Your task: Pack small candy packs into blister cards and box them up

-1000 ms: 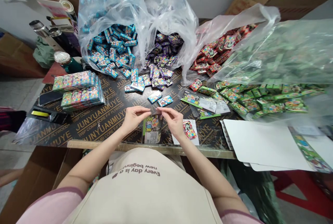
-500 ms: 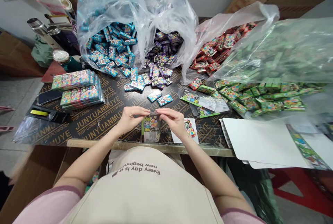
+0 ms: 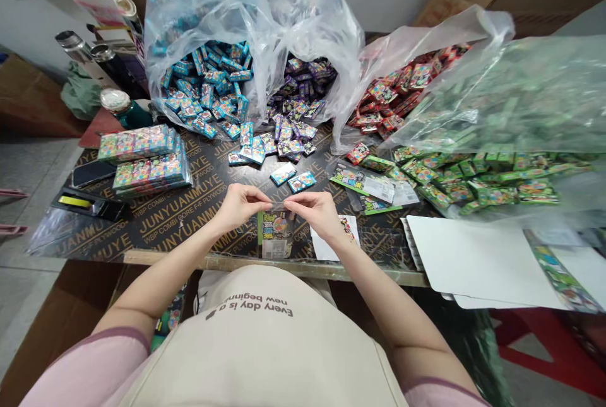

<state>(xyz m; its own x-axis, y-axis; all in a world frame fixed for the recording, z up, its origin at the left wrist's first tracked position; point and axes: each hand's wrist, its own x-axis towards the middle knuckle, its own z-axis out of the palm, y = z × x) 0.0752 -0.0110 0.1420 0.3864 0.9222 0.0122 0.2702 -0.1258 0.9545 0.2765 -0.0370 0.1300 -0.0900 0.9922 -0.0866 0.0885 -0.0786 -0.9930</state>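
Both left hand [image 3: 238, 206] and right hand [image 3: 322, 216] pinch the printed pouch [image 3: 275, 236] by its far edge between fingers [image 3: 262, 206].

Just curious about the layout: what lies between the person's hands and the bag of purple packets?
The head view shows two blue packets beyond the left hand and right hand, then a loose pile of blue and purple packets.

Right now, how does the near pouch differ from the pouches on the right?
The left hand and right hand pinch the near pouch; the right pouches lie untouched.
The near pouch is single; the right pouches overlap.
The near pouch runs toward the body; the right pouches lie crosswise.
Both look clear and printed.
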